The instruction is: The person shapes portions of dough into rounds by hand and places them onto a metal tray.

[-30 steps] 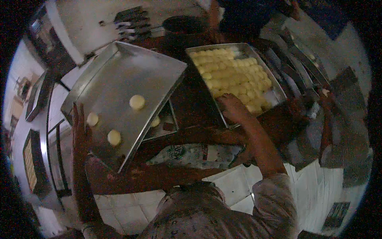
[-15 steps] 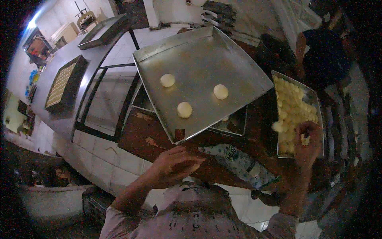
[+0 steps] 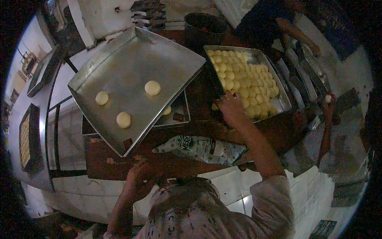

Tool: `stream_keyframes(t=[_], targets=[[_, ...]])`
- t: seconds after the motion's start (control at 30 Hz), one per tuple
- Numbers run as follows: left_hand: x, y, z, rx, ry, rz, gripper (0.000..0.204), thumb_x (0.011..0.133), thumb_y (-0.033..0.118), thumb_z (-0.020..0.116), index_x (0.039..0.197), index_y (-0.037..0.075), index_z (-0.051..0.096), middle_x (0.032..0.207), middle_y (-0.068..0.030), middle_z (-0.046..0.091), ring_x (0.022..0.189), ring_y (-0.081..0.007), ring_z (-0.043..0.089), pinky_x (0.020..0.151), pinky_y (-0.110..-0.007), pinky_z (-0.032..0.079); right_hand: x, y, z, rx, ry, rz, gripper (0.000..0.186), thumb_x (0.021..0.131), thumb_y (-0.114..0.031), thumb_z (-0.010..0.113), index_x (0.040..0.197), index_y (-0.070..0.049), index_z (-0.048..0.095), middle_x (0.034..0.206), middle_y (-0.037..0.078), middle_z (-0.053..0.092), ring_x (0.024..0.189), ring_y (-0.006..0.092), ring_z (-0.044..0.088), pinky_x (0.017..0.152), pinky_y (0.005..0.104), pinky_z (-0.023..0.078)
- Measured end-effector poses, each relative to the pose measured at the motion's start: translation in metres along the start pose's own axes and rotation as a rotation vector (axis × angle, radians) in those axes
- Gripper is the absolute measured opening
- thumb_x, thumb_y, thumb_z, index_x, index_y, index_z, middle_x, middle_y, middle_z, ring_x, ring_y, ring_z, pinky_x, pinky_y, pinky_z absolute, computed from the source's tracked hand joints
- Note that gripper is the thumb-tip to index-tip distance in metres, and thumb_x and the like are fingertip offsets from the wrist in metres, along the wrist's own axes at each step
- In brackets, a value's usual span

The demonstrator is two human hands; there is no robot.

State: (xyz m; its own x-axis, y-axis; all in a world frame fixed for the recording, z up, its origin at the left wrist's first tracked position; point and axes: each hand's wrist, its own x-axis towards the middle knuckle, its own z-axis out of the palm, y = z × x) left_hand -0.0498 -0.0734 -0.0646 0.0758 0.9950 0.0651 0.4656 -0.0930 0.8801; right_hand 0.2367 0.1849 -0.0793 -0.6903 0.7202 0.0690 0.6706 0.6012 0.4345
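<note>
My right hand (image 3: 232, 108) reaches over the left rim of a metal tray (image 3: 285, 102) packed with pale round dough balls (image 3: 242, 73). Its fingers are closed around a dough ball (image 3: 215, 106), of which only part shows beside the fingertips. My left hand (image 3: 138, 177) hangs near the table's front edge, below the near corner of a large metal tray (image 3: 175, 59). Its fingers are loosely bent and apart, and nothing shows in them. Three dough balls lie spaced apart on this large tray: one dough ball (image 3: 152, 88) to the right, two towards the left.
Under the large tray sits another tray (image 3: 179, 109) with a dough ball in it. A printed plastic bag (image 3: 205, 149) lies along the front of the brown table (image 3: 107, 163). A dark bucket (image 3: 205, 30) stands behind. Another person (image 3: 264, 20) is at the far right.
The view has turned right, so the trays appear farther left. My right hand has moved from over the packed tray to its left rim. My left hand has dropped lower.
</note>
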Motion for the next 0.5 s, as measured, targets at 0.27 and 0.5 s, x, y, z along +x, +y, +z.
stream_keyframes(t=[0.27,0.5], targets=[[0.015,0.012,0.011,0.212,0.263,0.064,0.038,0.076,0.014,0.067,0.109,0.003,0.054,0.108,-0.0151,0.058,0.101,-0.0325,0.055,0.089,-0.041,0.044,0.000,-0.065,-0.092,0.727,0.380,-0.427,0.033,0.072,-0.011,0.064,0.104,-0.009,0.056,0.100,0.010,0.058,0.092,0.0309,0.055,0.084,0.0389,0.043],[-0.022,-0.013,0.023,-0.342,0.126,-0.352,0.053,0.083,0.038,0.059,0.121,0.004,0.043,0.112,-0.0150,0.054,0.100,-0.0282,0.056,0.086,-0.040,0.046,-0.014,-0.102,-0.101,1.416,-0.313,-0.278,0.029,0.080,-0.023,0.063,0.103,-0.007,0.057,0.102,0.013,0.057,0.092,0.0325,0.056,0.080,0.0391,0.045]])
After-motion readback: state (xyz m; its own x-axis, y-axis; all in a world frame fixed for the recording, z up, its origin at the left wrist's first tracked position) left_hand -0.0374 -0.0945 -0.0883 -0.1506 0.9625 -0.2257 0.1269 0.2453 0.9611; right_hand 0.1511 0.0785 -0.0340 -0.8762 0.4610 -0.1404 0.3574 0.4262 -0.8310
